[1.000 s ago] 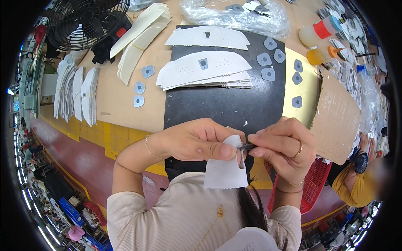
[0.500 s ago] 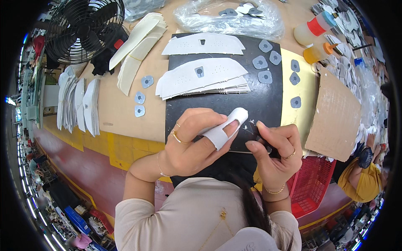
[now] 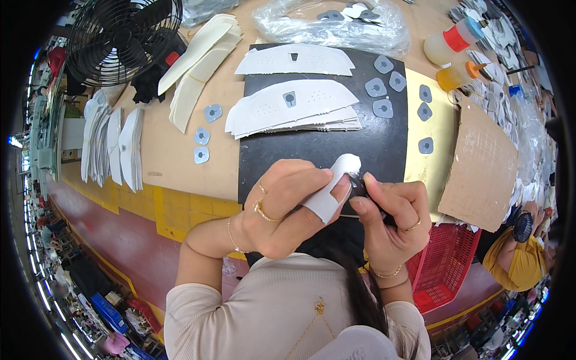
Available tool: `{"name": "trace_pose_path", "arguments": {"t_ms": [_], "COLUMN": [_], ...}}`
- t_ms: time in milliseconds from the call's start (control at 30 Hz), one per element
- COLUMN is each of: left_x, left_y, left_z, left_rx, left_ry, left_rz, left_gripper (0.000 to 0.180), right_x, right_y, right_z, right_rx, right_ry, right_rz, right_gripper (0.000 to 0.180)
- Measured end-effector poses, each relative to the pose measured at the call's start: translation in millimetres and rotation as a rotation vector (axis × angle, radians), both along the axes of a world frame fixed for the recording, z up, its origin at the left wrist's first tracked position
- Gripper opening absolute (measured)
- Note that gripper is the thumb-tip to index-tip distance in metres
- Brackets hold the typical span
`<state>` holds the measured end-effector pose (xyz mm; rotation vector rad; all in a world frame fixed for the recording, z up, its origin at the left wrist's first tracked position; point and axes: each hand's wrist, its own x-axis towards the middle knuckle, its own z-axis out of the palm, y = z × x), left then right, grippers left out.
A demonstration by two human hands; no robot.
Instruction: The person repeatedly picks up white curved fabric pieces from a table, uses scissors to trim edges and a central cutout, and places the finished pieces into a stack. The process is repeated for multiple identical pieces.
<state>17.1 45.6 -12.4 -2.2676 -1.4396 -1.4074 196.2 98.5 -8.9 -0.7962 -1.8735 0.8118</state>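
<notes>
My left hand [image 3: 273, 210] is closed around a white curved piece [image 3: 324, 204], bent over the fingers, with a cut-out through which a fingertip shows. My right hand [image 3: 399, 210] pinches small dark snips [image 3: 359, 187], mostly hidden by the thumb and fingers; their tips are at the cut-out's edge. Both hands hover above the near part of a black mat [image 3: 372, 144]. Beyond them lies a stack of white curved pieces [image 3: 324, 99], the top one with a grey patch at its opening. A further white piece [image 3: 324, 62] lies behind it. Grey rounded patches [image 3: 376, 87] lie at the mat's right.
More patches [image 3: 213, 112] lie left of the mat and on a yellow sheet [image 3: 438, 162]. A fan [image 3: 123, 39], bundled white pieces [image 3: 131, 150], two bottles [image 3: 453, 42], cardboard [image 3: 480, 162] and a plastic bag [image 3: 288, 27] surround the mat. A red basket [image 3: 447, 264] stands lower right.
My left hand has moved slightly right with the white piece, tilting it. The snips' tips, apart from the piece before, now meet the edge of its cut-out.
</notes>
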Motion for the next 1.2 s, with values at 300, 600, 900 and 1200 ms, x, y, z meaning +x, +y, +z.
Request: {"name": "trace_pose_path", "arguments": {"t_ms": [300,600,900,1200], "left_x": [-1.6,-0.1,-5.0,7.4], "left_y": [2.5,4.7,-0.6,-11.3], "left_z": [-4.7,-4.6,11.6,9.0], "left_rx": [0.074,0.093,-0.203,-0.799], "left_ry": [0.024,0.049,-0.037,-0.559], "left_rz": [-0.014,-0.002,-0.057,-0.24], "left_gripper": [0.026,0.022,0.032,0.029], "right_x": [3.0,2.0,22.5,5.7], "right_y": [0.4,2.0,2.8,-7.3], "right_z": [8.3,4.0,-12.2,-36.8], "right_rx": [-0.029,0.03,-0.137,-0.05], "right_ry": [-0.034,-0.056,0.054,-0.126], "right_rz": [0.008,-0.02,-0.057,0.082], "right_gripper": [0.04,0.037,0.055,0.062]}}
